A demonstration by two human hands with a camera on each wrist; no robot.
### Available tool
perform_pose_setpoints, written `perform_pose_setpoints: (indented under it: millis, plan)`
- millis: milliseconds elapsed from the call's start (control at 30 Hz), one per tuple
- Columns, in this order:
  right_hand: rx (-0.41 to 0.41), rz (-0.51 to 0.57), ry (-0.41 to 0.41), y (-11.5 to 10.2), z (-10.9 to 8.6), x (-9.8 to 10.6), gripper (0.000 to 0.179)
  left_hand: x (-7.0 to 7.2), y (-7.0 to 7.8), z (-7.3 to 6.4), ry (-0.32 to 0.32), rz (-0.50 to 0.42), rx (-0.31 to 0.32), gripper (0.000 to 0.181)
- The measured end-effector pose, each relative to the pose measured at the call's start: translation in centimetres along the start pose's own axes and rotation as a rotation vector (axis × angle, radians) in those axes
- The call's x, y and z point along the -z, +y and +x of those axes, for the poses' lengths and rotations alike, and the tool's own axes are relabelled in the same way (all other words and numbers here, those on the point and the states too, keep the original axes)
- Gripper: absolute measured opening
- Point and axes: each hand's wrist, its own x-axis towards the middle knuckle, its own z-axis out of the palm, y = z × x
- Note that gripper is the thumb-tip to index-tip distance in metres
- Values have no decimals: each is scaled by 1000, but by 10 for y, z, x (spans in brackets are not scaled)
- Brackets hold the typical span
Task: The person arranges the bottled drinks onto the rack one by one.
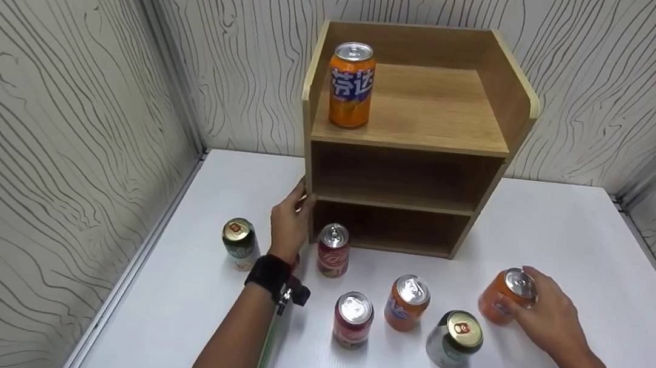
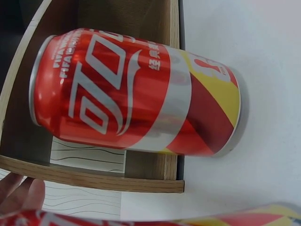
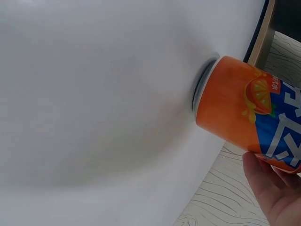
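My right hand (image 1: 552, 317) holds an orange Fanta can (image 1: 499, 299) between thumb and fingers, on the right of the table. In the right wrist view, fingers curl around the side of this can (image 3: 235, 103), and its base is close to the white surface. My left hand (image 1: 290, 223) touches the left side panel of a small wooden shelf (image 1: 411, 144), fingers along its outer face and thumb by the front edge. A red Coca-Cola can (image 2: 136, 94) stands upright just right of that hand. Another red can (image 2: 141, 222) shows beside the left wrist, mostly hidden behind it in the head view.
One orange can (image 1: 350, 89) stands on the shelf's top board. A green can (image 1: 241, 245) is left of my left arm. In front of the shelf stand a red can (image 1: 352, 321), an orange can (image 1: 405, 305) and a green can (image 1: 453, 340). Patterned walls (image 1: 257, 48) enclose the table.
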Motion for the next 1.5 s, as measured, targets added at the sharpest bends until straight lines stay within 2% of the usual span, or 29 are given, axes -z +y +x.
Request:
perform_pose_setpoints:
  millis: [367,667,1067,1500]
  plan:
    - [27,1,12,-9,3,6,83,0,0,1,-1,-6,-12,49]
    - [84,-7,61,-16,8,14,79,-1,-2,1,-5,7,-29,49]
    - [111,1,78,-33,18,29,76,-1,-3,1,-12,0,-2,50]
    - [237,15,171,-59,31,54,71,0,-1,1,-14,3,2,50]
